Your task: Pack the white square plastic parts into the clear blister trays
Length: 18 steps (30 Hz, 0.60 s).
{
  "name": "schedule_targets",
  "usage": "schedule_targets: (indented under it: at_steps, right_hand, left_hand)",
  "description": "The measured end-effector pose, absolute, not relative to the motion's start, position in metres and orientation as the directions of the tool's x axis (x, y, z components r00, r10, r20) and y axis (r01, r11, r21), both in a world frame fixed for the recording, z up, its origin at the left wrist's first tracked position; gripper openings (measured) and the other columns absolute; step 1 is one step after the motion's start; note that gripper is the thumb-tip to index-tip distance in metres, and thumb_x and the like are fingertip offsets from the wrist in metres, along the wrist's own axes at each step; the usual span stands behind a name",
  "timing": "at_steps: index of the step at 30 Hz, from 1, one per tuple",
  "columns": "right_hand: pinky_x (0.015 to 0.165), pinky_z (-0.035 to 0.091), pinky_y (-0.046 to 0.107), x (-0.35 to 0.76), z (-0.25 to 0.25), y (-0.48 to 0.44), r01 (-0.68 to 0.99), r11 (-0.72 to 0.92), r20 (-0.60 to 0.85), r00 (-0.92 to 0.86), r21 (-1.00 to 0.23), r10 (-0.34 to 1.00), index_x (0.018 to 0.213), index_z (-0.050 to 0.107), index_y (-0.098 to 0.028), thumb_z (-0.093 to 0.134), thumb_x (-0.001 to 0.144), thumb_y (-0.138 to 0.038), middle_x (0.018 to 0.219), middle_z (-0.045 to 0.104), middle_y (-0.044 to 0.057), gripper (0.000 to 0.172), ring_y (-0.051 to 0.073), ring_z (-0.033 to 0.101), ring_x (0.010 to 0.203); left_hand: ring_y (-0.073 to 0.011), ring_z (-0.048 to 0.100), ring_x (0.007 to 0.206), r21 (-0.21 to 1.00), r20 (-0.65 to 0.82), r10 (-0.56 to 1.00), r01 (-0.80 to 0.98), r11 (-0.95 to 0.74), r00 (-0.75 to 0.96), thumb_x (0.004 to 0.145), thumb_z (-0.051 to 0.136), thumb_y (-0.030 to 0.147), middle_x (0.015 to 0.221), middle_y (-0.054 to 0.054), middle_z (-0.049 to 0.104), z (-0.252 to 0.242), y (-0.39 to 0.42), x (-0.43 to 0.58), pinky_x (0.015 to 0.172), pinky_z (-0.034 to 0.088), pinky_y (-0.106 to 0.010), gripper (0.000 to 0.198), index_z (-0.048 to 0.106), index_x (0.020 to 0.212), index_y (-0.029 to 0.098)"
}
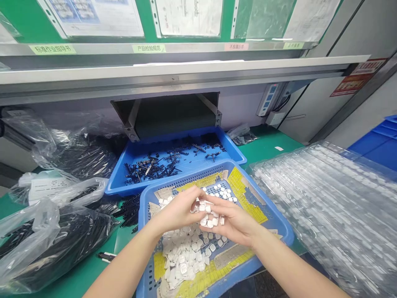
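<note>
Over a blue perforated basket [279, 231], my right hand [237, 221] is cupped palm up and holds several small white plastic pieces [212, 222], square with rounded corners. My left hand [181, 207] meets it from the left, thumb and fingers curled together at the edge of this handful. A white piece seems to be between them, partly hidden by the fingers. Below the hands, a heap of the same white pieces [182, 265] lies in the near left part of the basket. More loose ones [221, 192] are scattered towards its far side.
Behind the basket stands a blue tray [113, 182] with small black parts [151, 167]. Plastic bags of black parts [74, 248] crowd the left, near a pen [106, 256]. Stacked clear plastic trays [328, 211] fill the right. A metal-edged shelf [186, 74] crosses above.
</note>
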State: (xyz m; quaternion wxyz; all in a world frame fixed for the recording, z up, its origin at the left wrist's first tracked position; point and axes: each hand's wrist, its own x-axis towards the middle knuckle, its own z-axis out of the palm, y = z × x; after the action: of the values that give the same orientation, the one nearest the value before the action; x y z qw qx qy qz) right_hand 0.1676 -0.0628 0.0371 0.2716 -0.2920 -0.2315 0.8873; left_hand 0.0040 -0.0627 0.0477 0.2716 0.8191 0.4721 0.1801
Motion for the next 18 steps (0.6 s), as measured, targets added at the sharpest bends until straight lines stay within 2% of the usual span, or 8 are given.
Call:
schedule_targets:
  at_steps: [5, 11, 14, 18]
  right_hand:
    - [0.08, 0.038, 0.043, 0.1675, 0.035, -0.0619, -0.346, -0.766, -0.428, -0.67, -0.542, 0.606, 0.104, 0.051, -0.019, 0.042, 0.062, -0.004, 0.095, 0.057, 0.007, 0.045, 0.014, 0.056, 0.077]
    - [0.082, 0.037, 0.046, 0.1686, 0.0349, -0.0605, -0.355, -0.782, -0.431, -0.682, -0.512, 0.591, 0.107, 0.048, -0.018, 0.039, 0.054, -0.001, 0.094, 0.057, 0.006, 0.057, 0.014, 0.057, 0.075]
    - [0.082, 0.037, 0.045, 0.1691, 0.0358, -0.0607, -0.355, -0.784, -0.434, -0.681, -0.51, 0.59, 0.106, 0.049, -0.017, 0.04, 0.058, -0.001, 0.091, 0.058, 0.006, 0.052, 0.012, 0.056, 0.07]
    - [0.082, 0.039, 0.042, 0.1688, 0.0367, -0.0617, -0.363, -0.765, -0.385, -0.702, -0.532, 0.6, 0.099, 0.053, -0.016, 0.047, 0.068, -0.009, 0.083, 0.058, 0.003, 0.032, 0.007, 0.054, 0.064]
  left_hand:
    - [-0.011, 0.04, 0.056, 0.642, -0.045, 0.877, 0.687, -0.34, 0.478, 0.067, 0.047, 0.02, 0.067, 0.003, 0.043, 0.0445, -0.0629, 0.003, 0.047, 0.03, -0.022, 0.017, 0.04, 0.083, 0.019]
    - [-0.0097, 0.038, 0.055, 0.678, -0.045, 0.87, 0.654, -0.335, 0.491, 0.067, 0.046, 0.018, 0.065, 0.004, 0.041, 0.042, -0.0626, 0.0017, 0.046, 0.029, -0.021, 0.017, 0.039, 0.082, 0.019]
    - [-0.0089, 0.038, 0.053, 0.7, -0.037, 0.877, 0.639, -0.319, 0.478, 0.067, 0.047, 0.017, 0.063, 0.005, 0.041, 0.0438, -0.0631, 0.0023, 0.045, 0.028, -0.02, 0.017, 0.039, 0.082, 0.019]
    - [-0.0083, 0.039, 0.054, 0.726, -0.022, 0.881, 0.614, -0.31, 0.472, 0.067, 0.047, 0.015, 0.062, 0.006, 0.041, 0.048, -0.0639, 0.0035, 0.047, 0.03, -0.019, 0.018, 0.039, 0.083, 0.02]
